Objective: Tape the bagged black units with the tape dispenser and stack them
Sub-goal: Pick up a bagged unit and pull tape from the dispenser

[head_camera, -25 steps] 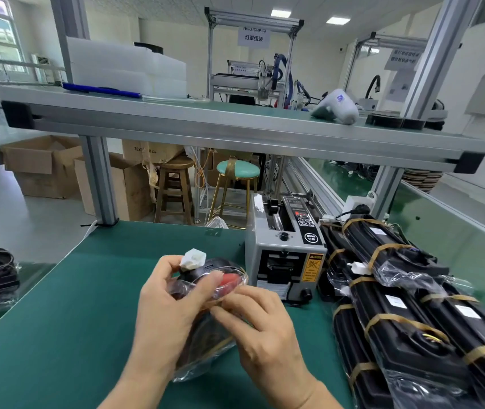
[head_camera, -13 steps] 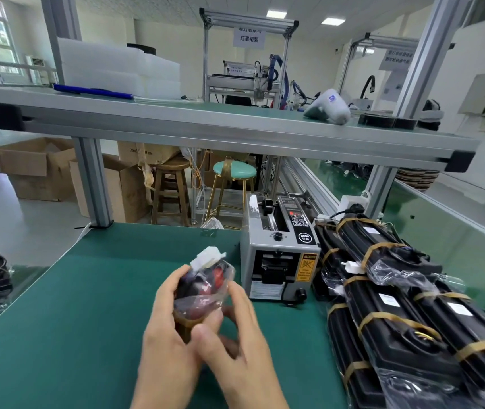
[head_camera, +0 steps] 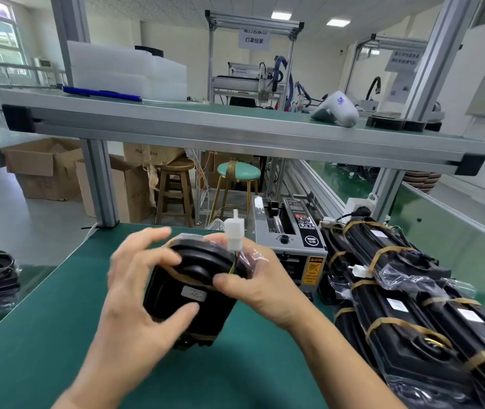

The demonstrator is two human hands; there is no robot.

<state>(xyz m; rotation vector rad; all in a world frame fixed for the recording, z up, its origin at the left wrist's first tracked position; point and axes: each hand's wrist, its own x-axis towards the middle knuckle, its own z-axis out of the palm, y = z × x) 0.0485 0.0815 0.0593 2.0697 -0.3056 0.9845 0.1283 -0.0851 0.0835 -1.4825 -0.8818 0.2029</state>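
Holding a bagged black unit point(head_camera: 194, 296) above the green desk point(head_camera: 43, 335), both hands work at its upper end. The left hand point(head_camera: 135, 299) has its fingers spread around the left side, thumb underneath. The right hand point(head_camera: 260, 286) pinches the top by the white connector point(head_camera: 234, 234). Taped units point(head_camera: 406, 314) lie stacked at right, beside the tape dispenser point(head_camera: 290, 237).

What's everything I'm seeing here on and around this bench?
Held unit: one, black, bagged, tan tape bands, above the green table.
White plug: one, sticking up from the held unit.
Tape dispenser: one, grey, behind the hands.
Taped units: several, black, stacked at right.
Stools: two, one wooden, one teal-topped, beyond the table.
Cardboard boxes: several, brown, on the floor.
Left hand: grips the unit's side.
Right hand: holds its top end.
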